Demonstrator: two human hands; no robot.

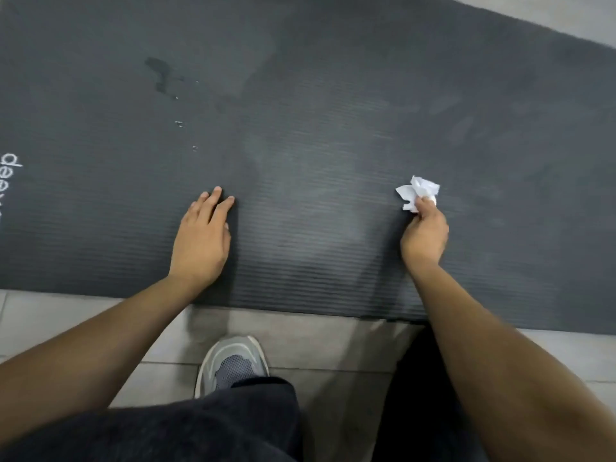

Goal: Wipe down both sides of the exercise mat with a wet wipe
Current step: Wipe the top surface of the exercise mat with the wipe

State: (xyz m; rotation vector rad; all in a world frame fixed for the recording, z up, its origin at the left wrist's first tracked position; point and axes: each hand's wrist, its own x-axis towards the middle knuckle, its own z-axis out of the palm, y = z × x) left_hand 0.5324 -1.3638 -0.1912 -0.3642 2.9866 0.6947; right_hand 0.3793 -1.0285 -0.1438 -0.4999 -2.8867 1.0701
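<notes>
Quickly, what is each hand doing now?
Left hand: open, flat on the dark grey ribbed foam mat.
Right hand: closed, holding the crumpled white wipe.

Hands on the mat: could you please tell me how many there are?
2. The left hand lies flat on the mat near its front edge; the right hand, further right, holds a crumpled wipe against it.

Dark grey ribbed matt foam exercise mat [300, 128] with damp patches; crumpled white paper-like wet wipe [416, 191]; smooth pale floor tiles [50, 315].
</notes>
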